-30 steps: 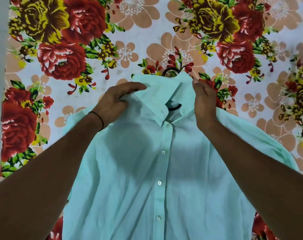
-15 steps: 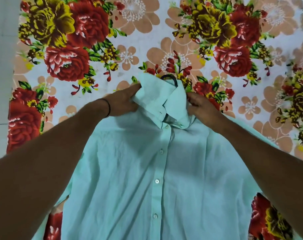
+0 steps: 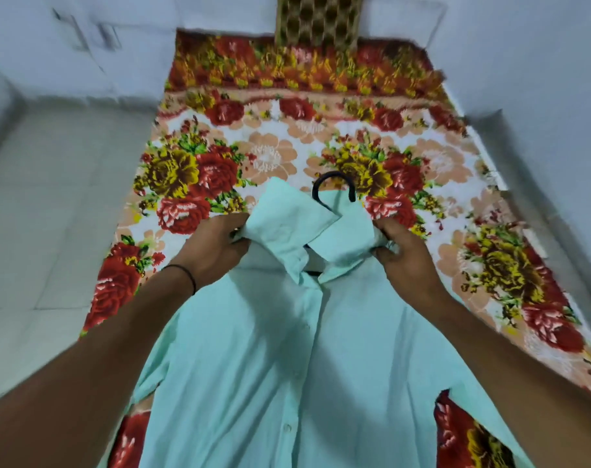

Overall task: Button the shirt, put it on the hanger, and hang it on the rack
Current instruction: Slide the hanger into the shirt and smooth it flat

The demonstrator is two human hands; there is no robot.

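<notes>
A mint-green shirt (image 3: 260, 359) hangs in front of me, buttoned down its front, with its collar flaps standing up. A black hanger sits inside it; only the hook (image 3: 334, 184) sticks out above the collar, and a bit of black shows in the neck opening. My left hand (image 3: 213, 248) grips the shirt at the left side of the collar. At the right side of the collar, my right hand (image 3: 402, 255) pinches the fabric. The shirt is lifted off the bed at the shoulders.
A bed with a floral sheet (image 3: 287, 143) of red and yellow roses lies under the shirt. A patterned headboard (image 3: 321, 18) stands at its far end. Pale tiled floor (image 3: 51, 197) runs along the left, and a pale wall (image 3: 540, 96) rises on the right.
The view has tilted up, showing the whole bed, headboard and floor. Both hands have lifted the shirt by the collar, the collar flaps have risen, and the hanger hook shows more.
</notes>
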